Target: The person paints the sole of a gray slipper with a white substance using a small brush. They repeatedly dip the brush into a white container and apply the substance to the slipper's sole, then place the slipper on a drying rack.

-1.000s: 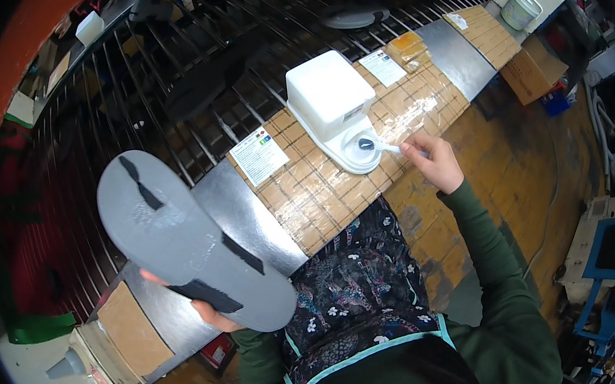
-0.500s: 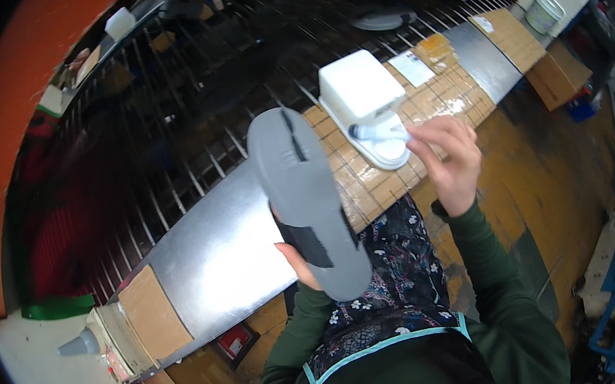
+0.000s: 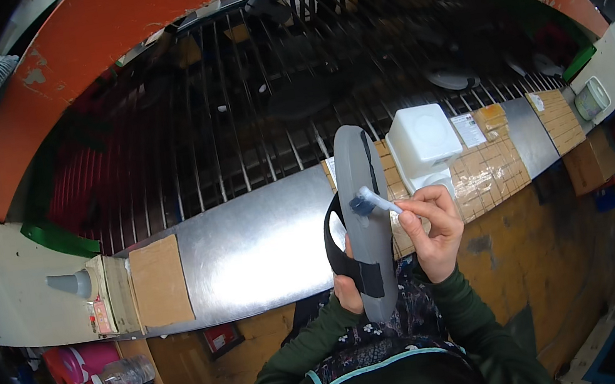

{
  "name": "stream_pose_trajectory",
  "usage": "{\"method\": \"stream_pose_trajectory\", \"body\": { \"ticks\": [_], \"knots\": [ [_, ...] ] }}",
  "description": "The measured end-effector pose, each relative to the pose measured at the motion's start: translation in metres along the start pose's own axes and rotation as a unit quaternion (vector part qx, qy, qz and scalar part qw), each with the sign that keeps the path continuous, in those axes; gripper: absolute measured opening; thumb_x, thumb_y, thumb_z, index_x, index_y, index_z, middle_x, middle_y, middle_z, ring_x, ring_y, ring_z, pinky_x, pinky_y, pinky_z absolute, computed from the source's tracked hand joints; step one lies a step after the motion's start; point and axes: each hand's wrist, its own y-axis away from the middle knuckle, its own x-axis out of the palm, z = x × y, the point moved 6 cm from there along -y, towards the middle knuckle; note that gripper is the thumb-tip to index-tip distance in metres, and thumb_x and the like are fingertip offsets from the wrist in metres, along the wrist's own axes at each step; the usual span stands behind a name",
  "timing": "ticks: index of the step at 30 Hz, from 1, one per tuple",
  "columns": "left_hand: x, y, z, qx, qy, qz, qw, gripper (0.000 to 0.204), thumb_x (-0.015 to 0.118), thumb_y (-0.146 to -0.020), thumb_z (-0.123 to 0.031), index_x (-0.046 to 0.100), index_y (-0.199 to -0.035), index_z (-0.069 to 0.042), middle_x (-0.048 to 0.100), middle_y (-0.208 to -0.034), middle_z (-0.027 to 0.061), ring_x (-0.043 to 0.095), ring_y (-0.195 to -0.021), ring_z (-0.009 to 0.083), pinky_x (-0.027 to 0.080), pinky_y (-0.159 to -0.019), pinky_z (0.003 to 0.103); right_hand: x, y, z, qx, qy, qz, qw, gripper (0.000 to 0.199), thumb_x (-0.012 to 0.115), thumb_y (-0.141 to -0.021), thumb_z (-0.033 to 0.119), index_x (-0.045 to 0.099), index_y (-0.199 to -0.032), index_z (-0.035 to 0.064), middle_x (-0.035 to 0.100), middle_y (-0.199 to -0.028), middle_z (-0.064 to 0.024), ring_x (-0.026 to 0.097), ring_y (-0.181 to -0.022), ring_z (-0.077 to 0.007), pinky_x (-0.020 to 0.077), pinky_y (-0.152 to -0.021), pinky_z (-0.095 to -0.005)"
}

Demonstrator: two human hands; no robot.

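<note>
My left hand (image 3: 347,288) grips a grey sandal (image 3: 369,242) near its heel end. The sandal is held up on edge, its grey sole face turned to the right and a black strap (image 3: 337,249) bulging out on the left. In my right hand (image 3: 435,229) is a small brush with a pale handle (image 3: 380,199), pinched between thumb and fingers. Its dark bristles (image 3: 361,206) meet the grey sole face, about midway along. Just beyond my right hand stands a white dispenser with a boxy tank (image 3: 425,137) and a low base.
A metal ledge (image 3: 253,253) runs in front of a bed of metal rods (image 3: 236,124), with sandal parts (image 3: 453,79) lying on it. Cardboard (image 3: 160,281) covers the ledge at left. A grey cone (image 3: 71,284) and a pale green tub (image 3: 591,99) stand at the two ends.
My right hand has brought the brush from the white dispenser to the sandal. My left hand has turned the sandal more upright, so its strap shows. The view has swung round.
</note>
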Motion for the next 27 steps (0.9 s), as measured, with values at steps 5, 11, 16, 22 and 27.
{"method": "stream_pose_trajectory", "body": {
  "ticks": [5,11,16,22,27],
  "knots": [
    [-0.010,0.000,0.004,-0.029,-0.119,-0.026,0.992,0.105,0.032,-0.086,-0.078,0.011,-0.151,0.003,0.036,-0.147,0.0192,0.042,-0.132,0.0259,0.036,-0.107,0.040,-0.002,-0.016,0.003,-0.006,0.004,-0.012,1.000,0.015,0.071,-0.084,0.003,0.073,-0.099,0.0006,0.053,-0.092,-0.0037,0.051,-0.072,-0.0089,0.0416,-0.061,-0.0211],
    [-0.002,-0.021,-0.030,0.136,-0.258,0.067,0.954,0.061,0.025,-0.099,-0.059,0.032,-0.151,-0.029,0.031,-0.150,0.0289,0.031,-0.139,0.0466,0.026,-0.112,0.051,-0.013,-0.043,0.009,-0.030,0.029,-0.001,0.999,0.014,0.070,-0.085,0.003,0.073,-0.098,0.0007,0.054,-0.090,-0.0033,0.050,-0.071,-0.0085,0.0409,-0.059,-0.0206],
    [-0.006,-0.026,-0.044,0.187,-0.282,0.074,0.938,0.058,0.028,-0.098,-0.060,0.044,-0.144,-0.030,0.035,-0.148,0.0292,0.033,-0.138,0.0465,0.025,-0.112,0.053,-0.022,-0.064,0.015,-0.069,0.083,0.015,0.994,0.013,0.070,-0.084,0.004,0.074,-0.096,0.0013,0.055,-0.087,-0.0034,0.051,-0.070,-0.0083,0.0412,-0.058,-0.0204],
    [-0.018,-0.025,-0.039,0.138,-0.254,0.074,0.955,0.056,0.036,-0.096,-0.061,0.053,-0.138,-0.027,0.033,-0.148,0.0313,0.028,-0.140,0.0474,0.020,-0.113,0.055,-0.031,-0.077,0.013,-0.089,0.121,0.039,0.988,0.014,0.073,-0.080,0.004,0.073,-0.094,0.0004,0.055,-0.088,-0.0042,0.052,-0.074,-0.0100,0.0419,-0.064,-0.0225],
    [-0.014,-0.026,-0.044,0.182,-0.236,0.106,0.949,0.055,0.037,-0.097,-0.060,0.054,-0.137,-0.026,0.032,-0.148,0.0321,0.024,-0.142,0.0468,0.018,-0.113,0.055,-0.034,-0.080,0.011,-0.103,0.114,0.074,0.985,0.014,0.074,-0.079,0.005,0.074,-0.093,0.0011,0.055,-0.088,-0.0040,0.052,-0.073,-0.0095,0.0423,-0.063,-0.0226]
  ]
}}
